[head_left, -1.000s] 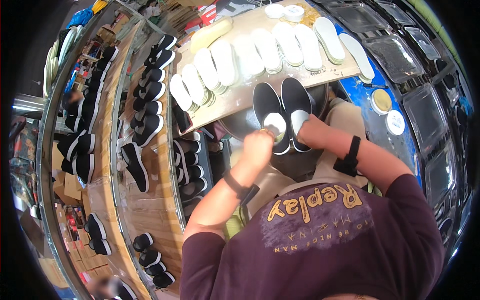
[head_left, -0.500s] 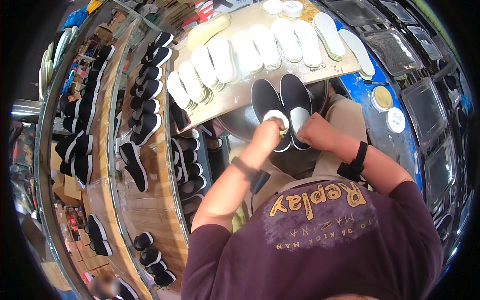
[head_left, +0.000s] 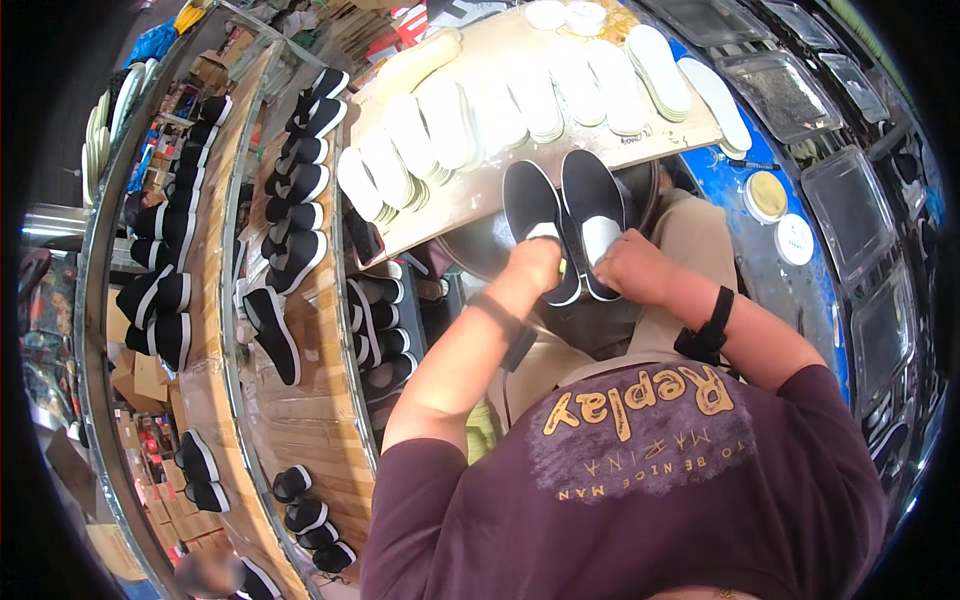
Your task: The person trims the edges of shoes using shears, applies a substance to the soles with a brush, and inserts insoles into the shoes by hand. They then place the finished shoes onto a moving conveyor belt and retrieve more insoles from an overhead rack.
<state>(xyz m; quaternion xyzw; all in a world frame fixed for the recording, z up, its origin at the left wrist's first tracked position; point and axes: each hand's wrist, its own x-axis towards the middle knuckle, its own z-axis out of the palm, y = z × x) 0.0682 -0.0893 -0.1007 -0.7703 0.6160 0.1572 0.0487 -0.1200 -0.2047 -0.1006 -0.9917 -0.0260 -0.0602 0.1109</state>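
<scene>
Two black slip-on shoes with white sole edges lie side by side over my lap, toes pointing away: the left shoe [head_left: 530,195] and the right shoe [head_left: 592,185]. A white insole [head_left: 543,231] shows in the left shoe's opening, and my closed left hand [head_left: 537,262] grips it there, its yellowish edge peeking out by the fingers. Inside the right shoe lies another white insole [head_left: 600,236]. My right hand [head_left: 632,265] is closed on that shoe's right rim near the heel; its fingertips are partly hidden.
Beyond the shoes, a wooden board [head_left: 660,145] carries several stacks of white insoles [head_left: 440,120]. Round lidded tubs [head_left: 766,197] and a marker stand on the blue surface at right. Shelves [head_left: 300,400] with black shoes run along the left; clear plastic trays [head_left: 850,205] line the far right.
The white insole stood up beside my left hand; now it sits lower in the left shoe, with my hand shifted slightly left over it. My right hand stays at the right shoe.
</scene>
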